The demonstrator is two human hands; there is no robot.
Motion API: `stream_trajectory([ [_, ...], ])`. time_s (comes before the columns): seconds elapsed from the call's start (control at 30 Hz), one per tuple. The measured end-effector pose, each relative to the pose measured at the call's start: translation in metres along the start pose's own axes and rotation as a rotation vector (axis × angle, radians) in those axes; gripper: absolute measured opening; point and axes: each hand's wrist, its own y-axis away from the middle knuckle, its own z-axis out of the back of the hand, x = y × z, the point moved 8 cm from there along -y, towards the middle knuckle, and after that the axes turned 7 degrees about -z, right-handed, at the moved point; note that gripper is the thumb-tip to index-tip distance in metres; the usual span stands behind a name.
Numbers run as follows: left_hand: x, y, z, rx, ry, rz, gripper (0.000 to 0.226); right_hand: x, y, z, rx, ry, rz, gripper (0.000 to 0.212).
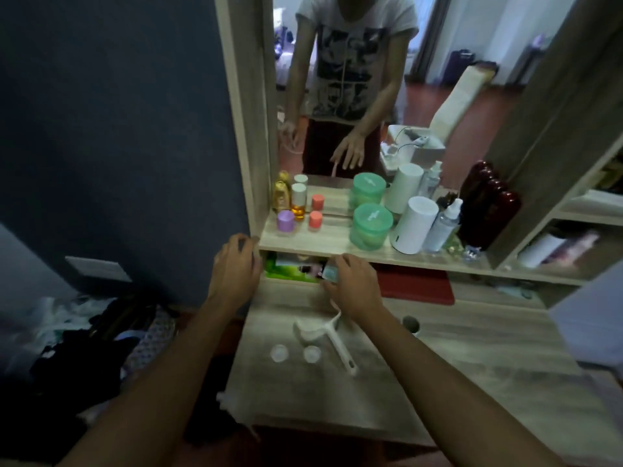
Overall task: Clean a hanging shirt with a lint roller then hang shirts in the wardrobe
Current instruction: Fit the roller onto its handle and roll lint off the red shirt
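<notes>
both hands reach toward the low gap under the shelf point(303, 246) of a wooden dressing table. the left hand point(234, 264) curls its fingers round the shelf's left end, gripping it. the right hand point(350, 284) pinches a small pale green box point(329, 273) at the mouth of the gap, beside a green packet point(286, 271). the lint roller point(332, 338), white, lies flat on the tabletop point(438, 375) just below the right wrist, its handle pointing toward the person. two clear round caps point(296, 353) sit to its left. no shirt on a hanger is in view; a heap of clothes point(101, 332) lies on the floor at left.
</notes>
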Motion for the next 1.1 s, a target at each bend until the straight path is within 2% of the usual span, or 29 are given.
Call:
stream_trajectory([
  [0.17,-0.032,0.029,-0.055,0.093,-0.003,0.162,0.042,-0.084,0.013,-0.030,0.298,0.135,-0.088,0.054],
  [0.3,-0.049,0.053,-0.081,0.149,-0.040,0.226,0.042,-0.125,0.033,-0.064,0.472,0.369,0.003,0.069],
  [0.37,-0.050,0.063,-0.090,0.170,-0.050,0.258,0.043,-0.146,0.044,-0.078,0.589,0.327,-0.082,0.075],
  [0.43,-0.047,0.073,-0.103,0.212,-0.041,0.297,0.044,-0.159,0.053,-0.079,0.610,0.280,-0.165,0.068],
  [0.5,-0.042,0.084,-0.119,0.267,-0.048,0.335,0.045,-0.163,0.052,-0.079,0.543,0.261,-0.120,0.052],
  [0.57,-0.036,0.098,-0.140,0.355,-0.046,0.399,0.048,-0.165,0.047,-0.079,0.472,0.146,-0.094,0.042],
  [0.63,-0.030,0.115,-0.161,0.446,-0.053,0.472,0.047,-0.165,0.043,-0.076,0.469,-0.091,-0.143,0.033],
  [0.73,-0.025,0.136,-0.179,0.486,-0.069,0.544,0.044,-0.161,0.039,-0.068,0.496,-0.524,-0.321,0.020],
  [0.83,-0.025,0.140,-0.182,0.406,-0.070,0.552,0.037,-0.156,0.046,-0.073,0.610,-0.993,-0.574,0.016],
  [0.9,-0.025,0.139,-0.181,0.361,-0.012,0.577,0.033,-0.154,0.049,-0.077,0.641,-1.115,-0.657,0.016],
  [1.0,-0.019,0.140,-0.173,0.336,0.075,0.695,0.033,-0.149,0.050,-0.081,0.671,-1.165,-0.671,0.021],
  [1.1,-0.016,0.147,-0.179,0.439,0.154,0.729,0.027,-0.137,0.052,-0.079,0.720,-1.219,-0.685,0.026],
])
